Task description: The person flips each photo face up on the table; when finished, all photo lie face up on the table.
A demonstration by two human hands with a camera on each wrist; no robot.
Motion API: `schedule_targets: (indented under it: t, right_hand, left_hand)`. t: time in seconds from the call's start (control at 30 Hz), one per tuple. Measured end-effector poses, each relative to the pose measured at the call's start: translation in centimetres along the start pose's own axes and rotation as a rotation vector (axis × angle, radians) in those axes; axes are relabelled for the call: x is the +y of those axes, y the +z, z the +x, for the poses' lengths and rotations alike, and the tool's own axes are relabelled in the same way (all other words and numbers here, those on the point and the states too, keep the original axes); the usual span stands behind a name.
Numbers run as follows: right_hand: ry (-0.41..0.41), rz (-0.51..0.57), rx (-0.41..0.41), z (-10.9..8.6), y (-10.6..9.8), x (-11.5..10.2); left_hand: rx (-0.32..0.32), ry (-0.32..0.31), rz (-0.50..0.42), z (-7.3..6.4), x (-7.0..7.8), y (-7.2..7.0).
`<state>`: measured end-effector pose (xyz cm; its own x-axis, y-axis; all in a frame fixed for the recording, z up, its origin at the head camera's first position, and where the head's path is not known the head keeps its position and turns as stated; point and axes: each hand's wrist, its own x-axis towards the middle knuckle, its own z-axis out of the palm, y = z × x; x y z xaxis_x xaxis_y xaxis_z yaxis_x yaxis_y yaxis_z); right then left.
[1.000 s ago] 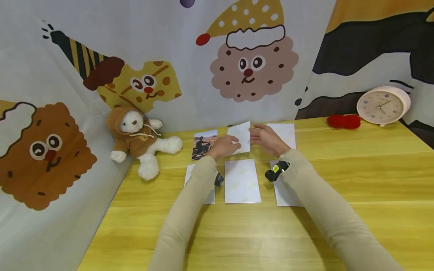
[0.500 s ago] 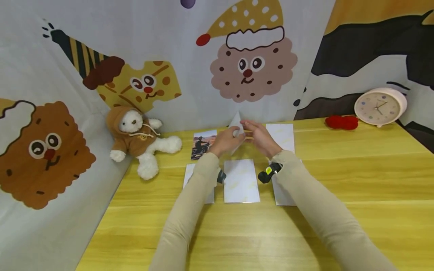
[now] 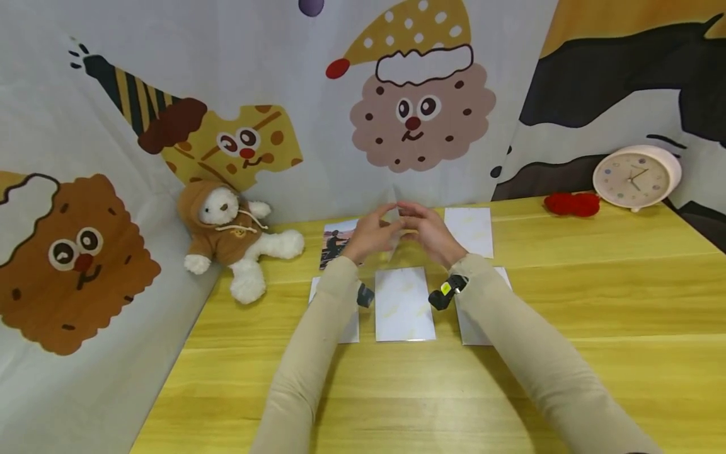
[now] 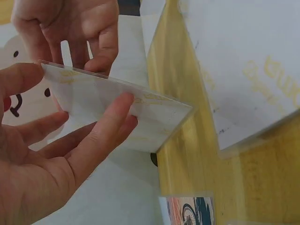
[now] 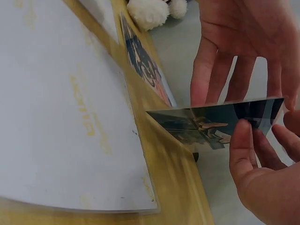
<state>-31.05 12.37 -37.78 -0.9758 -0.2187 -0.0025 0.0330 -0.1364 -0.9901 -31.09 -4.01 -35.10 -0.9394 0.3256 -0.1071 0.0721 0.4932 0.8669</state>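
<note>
The held card (image 4: 91,102) is white with yellow print on one face, a dark teal picture on the other; table (image 3: 408,397) yellow wood-grain, sleeves (image 3: 309,347) plain beige

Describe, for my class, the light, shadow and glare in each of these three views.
Head view: soft shadows lie beside the sleeves on the table, with a pale sheen near its front; left wrist view: the held card shows a pale grey side; right wrist view: its picture side looks dark, while the white card looks bright.
</note>
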Motion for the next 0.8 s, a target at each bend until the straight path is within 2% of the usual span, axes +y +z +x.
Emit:
schedule_targets:
  t: [0.2, 0.47, 0.67, 0.8]
  right_hand:
    - [-0.032, -0.063, -0.006, 0.4, 0.1, 0.1]
    - [-0.090, -0.098, 0.037, 0.8, 1.2, 0.1]
    - [-0.076, -0.178, 0.064, 0.8, 1.5, -0.1]
    - [-0.046, -0.274, 0.085, 0.8, 1.4, -0.1]
  left_hand:
    - [0.015, 0.015, -0.063, -0.1, 0.4, -0.6]
    - [0.077, 0.045, -0.163, -0.5, 0.6, -1.2]
    - [0.116, 0.070, -0.234, -0.7, 0.2, -1.5]
    - [0.153, 0.089, -0.239, -0.8, -0.2, -1.4]
